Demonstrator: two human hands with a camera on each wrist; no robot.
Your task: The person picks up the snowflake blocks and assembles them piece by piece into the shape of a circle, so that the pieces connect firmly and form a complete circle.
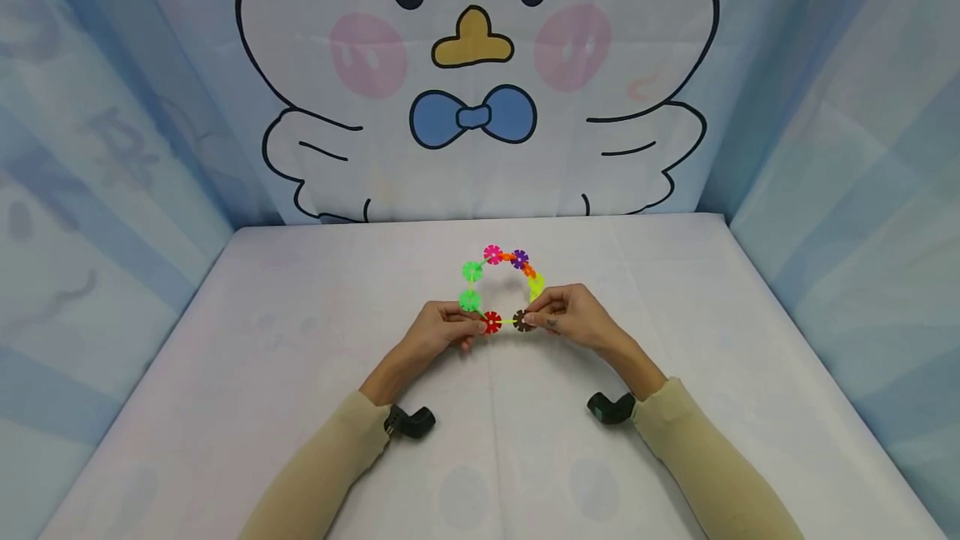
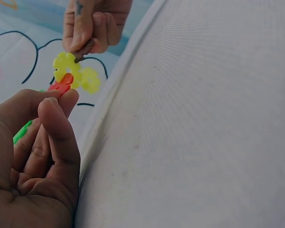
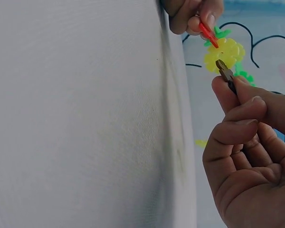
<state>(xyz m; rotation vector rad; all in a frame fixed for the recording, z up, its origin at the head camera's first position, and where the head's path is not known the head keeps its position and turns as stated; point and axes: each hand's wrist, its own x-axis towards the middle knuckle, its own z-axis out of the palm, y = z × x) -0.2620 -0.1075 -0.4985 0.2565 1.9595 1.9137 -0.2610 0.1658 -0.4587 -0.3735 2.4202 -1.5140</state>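
Note:
A ring of linked plastic snowflake discs is held up over the table in the head view. My left hand [image 1: 441,328] pinches the red disc [image 1: 492,322] at its near left, thumb against forefinger. Between the thumb and forefinger of my right hand [image 1: 576,320] is the brown disc [image 1: 522,321] at the near right. A yellow disc [image 2: 66,66] joins the red and brown ones, edge-on from above. Two green discs [image 1: 470,301] run up the left side; pink [image 1: 492,254] and purple [image 1: 519,259] discs top the far side, with orange [image 1: 529,271] and yellow [image 1: 536,283] down the right.
A white cloth covers the table [image 1: 300,407]. Behind it hangs a curtain [image 1: 480,182] printed with a cartoon bird, and pale blue curtains [image 1: 90,215] close both sides. Dark wrist cameras [image 1: 411,422] sit at the cuffs of the beige sleeves [image 1: 326,457].

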